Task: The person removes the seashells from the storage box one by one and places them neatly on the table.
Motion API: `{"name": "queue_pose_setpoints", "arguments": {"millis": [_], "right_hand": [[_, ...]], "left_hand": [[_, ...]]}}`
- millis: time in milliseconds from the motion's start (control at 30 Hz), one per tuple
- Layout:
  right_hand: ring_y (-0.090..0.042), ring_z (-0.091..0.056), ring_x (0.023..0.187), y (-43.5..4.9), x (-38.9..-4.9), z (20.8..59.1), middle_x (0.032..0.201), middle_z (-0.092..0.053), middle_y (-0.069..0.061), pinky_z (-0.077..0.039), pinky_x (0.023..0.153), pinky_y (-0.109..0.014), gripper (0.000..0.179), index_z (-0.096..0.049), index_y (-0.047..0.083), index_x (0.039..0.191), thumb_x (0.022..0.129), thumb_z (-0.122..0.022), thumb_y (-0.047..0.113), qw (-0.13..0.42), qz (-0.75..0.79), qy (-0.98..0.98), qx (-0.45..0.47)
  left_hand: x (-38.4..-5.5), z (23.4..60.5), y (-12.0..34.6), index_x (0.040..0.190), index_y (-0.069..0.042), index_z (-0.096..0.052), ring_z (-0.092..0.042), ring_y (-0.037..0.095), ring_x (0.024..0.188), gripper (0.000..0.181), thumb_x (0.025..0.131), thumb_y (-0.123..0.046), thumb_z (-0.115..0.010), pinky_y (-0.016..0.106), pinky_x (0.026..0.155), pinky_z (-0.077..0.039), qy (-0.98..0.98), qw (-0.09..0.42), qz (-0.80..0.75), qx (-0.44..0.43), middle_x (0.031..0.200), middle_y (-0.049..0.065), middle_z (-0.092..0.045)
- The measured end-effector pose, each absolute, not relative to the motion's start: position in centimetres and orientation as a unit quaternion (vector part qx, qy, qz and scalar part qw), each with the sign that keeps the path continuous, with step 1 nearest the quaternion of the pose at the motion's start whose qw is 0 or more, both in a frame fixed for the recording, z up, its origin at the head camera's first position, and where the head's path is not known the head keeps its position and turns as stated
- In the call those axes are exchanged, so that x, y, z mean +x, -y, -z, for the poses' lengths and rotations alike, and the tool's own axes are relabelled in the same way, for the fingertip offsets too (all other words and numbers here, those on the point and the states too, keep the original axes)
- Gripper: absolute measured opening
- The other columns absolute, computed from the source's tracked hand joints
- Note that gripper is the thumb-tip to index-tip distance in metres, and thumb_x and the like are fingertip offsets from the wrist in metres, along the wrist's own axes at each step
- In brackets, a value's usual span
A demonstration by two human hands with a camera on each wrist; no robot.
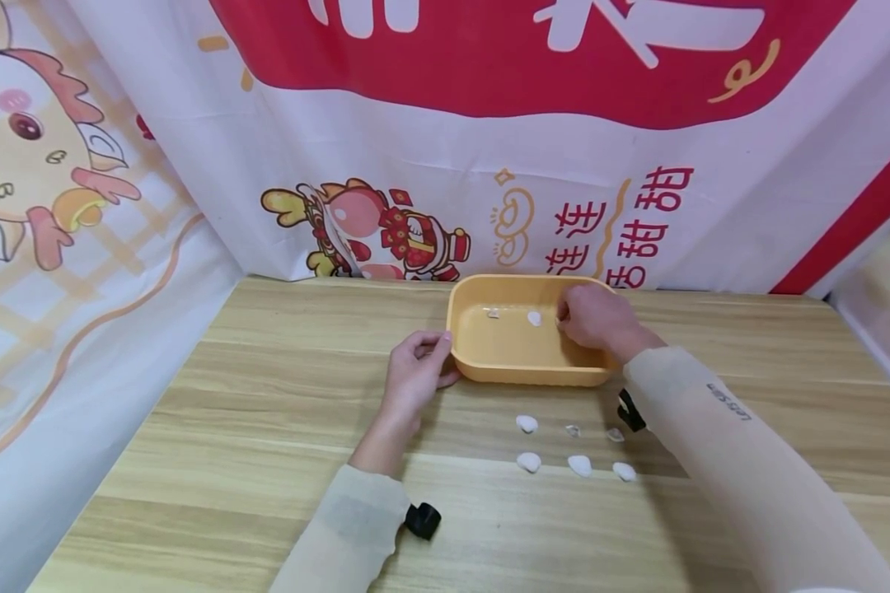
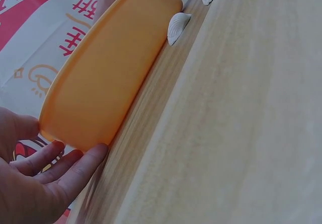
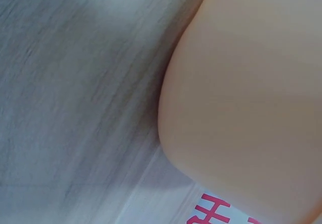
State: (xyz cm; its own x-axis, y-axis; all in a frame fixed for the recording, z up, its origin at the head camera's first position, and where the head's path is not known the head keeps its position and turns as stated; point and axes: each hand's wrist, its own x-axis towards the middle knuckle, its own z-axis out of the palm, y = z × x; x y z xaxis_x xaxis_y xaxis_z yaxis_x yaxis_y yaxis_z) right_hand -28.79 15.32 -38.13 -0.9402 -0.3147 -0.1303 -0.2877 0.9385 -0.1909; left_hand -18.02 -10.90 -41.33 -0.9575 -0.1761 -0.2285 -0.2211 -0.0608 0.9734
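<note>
Touching left end of orange plastic tub (image 1: 534, 376): left hand (image 1: 415, 375), fingers loosely extended against outer wall. Right hand (image 1: 599, 317) inside tub, right end, fingers curled; can't tell if holding anything. Two small pale shells (image 1: 534, 318) in tub. Six seashells (image 1: 580, 465), two rows, on wooden table (image 1: 230, 428) in front.

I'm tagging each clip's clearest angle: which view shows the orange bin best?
The head view: the orange bin shows its rim and inside there, partly covered by the right hand. The left wrist view has only its outside, touched by the left hand; the right wrist view, just a cropped stretch of wall.
</note>
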Motion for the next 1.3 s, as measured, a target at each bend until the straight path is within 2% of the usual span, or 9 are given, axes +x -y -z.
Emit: {"name": "queue_pose_setpoints", "arguments": {"millis": [200,567,733,967,1067,1233,1300], "right_hand": [[-0.028,-0.064,0.096,-15.5,-28.8,38.1,0.105,-0.076,-0.009,-0.06,0.088,-0.046,0.015,-0.076,0.009,0.108,0.099,-0.072,0.021,0.089,0.081,-0.98,-0.156],[-0.028,-0.063,0.094,-15.7,-28.3,37.9,0.103,-0.074,-0.009,-0.058,0.085,-0.042,0.019,-0.073,0.008,0.112,0.102,-0.07,0.025,0.069,0.112,-0.979,-0.155],[-0.028,-0.064,0.093,-15.7,-27.7,37.2,0.105,-0.073,-0.012,-0.061,0.085,-0.044,0.022,-0.072,0.005,0.115,0.101,-0.068,0.021,0.032,0.137,-0.975,-0.171],[-0.031,-0.069,0.098,-15.7,-25.6,35.6,0.106,-0.076,-0.015,-0.062,0.089,-0.049,0.022,-0.073,0.003,0.113,0.101,-0.071,0.022,-0.034,0.219,-0.958,-0.185],[-0.03,-0.07,0.099,-16.1,-24.2,35.0,0.107,-0.077,-0.014,-0.063,0.087,-0.043,0.024,-0.074,0.006,0.114,0.102,-0.073,0.027,-0.027,0.301,-0.939,-0.163],[-0.026,-0.069,0.099,-17.0,-21.8,34.4,0.112,-0.077,-0.01,-0.061,0.078,-0.024,0.031,-0.075,0.011,0.118,0.103,-0.075,0.037,0.003,0.415,-0.901,-0.126],[-0.025,-0.069,0.1,-17.4,-21.0,34.3,0.114,-0.077,-0.009,-0.06,0.075,-0.022,0.033,-0.074,0.012,0.12,0.103,-0.074,0.04,0.014,0.446,-0.887,-0.118]], "left_hand": [[-18.0,41.4,10.8,0.129,-0.001,-0.067,-0.072,0.024,0.111,0.03,0.109,-0.023,-0.066,0.038,0.092,-0.07,-0.683,0.016,-0.716,-0.146,0.129,0.019,-0.068],[-18.0,41.3,10.7,0.13,-0.001,-0.067,-0.071,0.024,0.112,0.032,0.11,-0.025,-0.065,0.038,0.092,-0.07,-0.685,0.016,-0.714,-0.144,0.13,0.019,-0.068],[-17.9,41.3,10.8,0.131,-0.001,-0.067,-0.071,0.024,0.113,0.031,0.11,-0.025,-0.065,0.038,0.091,-0.07,-0.684,0.015,-0.714,-0.147,0.13,0.019,-0.067],[-17.9,41.3,10.7,0.131,-0.001,-0.067,-0.07,0.025,0.114,0.031,0.11,-0.024,-0.064,0.039,0.092,-0.07,-0.685,0.014,-0.713,-0.148,0.131,0.019,-0.067],[-17.9,41.4,10.7,0.131,-0.002,-0.067,-0.07,0.025,0.116,0.031,0.11,-0.025,-0.064,0.038,0.092,-0.07,-0.687,0.017,-0.711,-0.149,0.131,0.018,-0.067],[-18.1,41.4,10.8,0.131,-0.002,-0.067,-0.07,0.026,0.116,0.03,0.11,-0.025,-0.064,0.039,0.092,-0.07,-0.686,0.017,-0.712,-0.146,0.13,0.017,-0.067],[-18.1,41.5,10.9,0.13,-0.002,-0.067,-0.07,0.027,0.116,0.029,0.11,-0.024,-0.065,0.039,0.092,-0.07,-0.685,0.015,-0.714,-0.145,0.13,0.018,-0.067]]}}
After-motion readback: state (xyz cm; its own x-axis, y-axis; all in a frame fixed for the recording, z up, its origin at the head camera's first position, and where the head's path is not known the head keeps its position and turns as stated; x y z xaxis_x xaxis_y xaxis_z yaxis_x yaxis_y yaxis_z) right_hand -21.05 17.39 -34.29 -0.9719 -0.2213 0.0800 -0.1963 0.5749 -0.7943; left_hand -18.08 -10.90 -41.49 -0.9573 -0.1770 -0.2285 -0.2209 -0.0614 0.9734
